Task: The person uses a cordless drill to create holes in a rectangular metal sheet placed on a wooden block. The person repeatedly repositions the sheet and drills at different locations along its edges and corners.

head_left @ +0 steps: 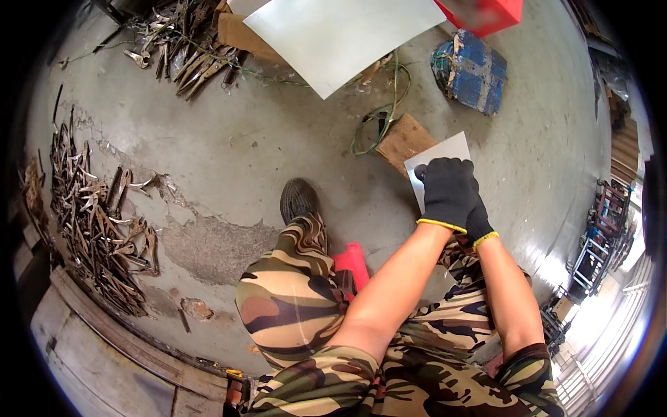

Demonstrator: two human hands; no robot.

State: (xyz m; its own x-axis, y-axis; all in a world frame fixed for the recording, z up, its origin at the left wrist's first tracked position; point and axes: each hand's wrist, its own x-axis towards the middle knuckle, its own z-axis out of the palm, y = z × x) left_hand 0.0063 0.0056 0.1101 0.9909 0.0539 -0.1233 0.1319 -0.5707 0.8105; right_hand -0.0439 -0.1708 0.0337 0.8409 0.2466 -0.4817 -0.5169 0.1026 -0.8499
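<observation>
Both my hands wear black knit gloves with yellow cuffs and are close together in front of my right knee. My left hand (448,189) is closed over a small pale grey sheet (451,147), its knuckles upward and thumb side against the sheet. My right hand (479,221) is just behind and below the left, touching it; its fingers are hidden. The sheet is tilted, and one edge overlaps a brown wooden block (406,141) on the floor. Whether a tool is between my hands cannot be seen.
A large shiny sheet (340,38) lies ahead, near a red container (486,14) and a blue taped bundle (478,75). Green cord (397,90) loops by the block. Piles of plier-like metal tools (104,222) lie left. A red object (354,264) is between my legs.
</observation>
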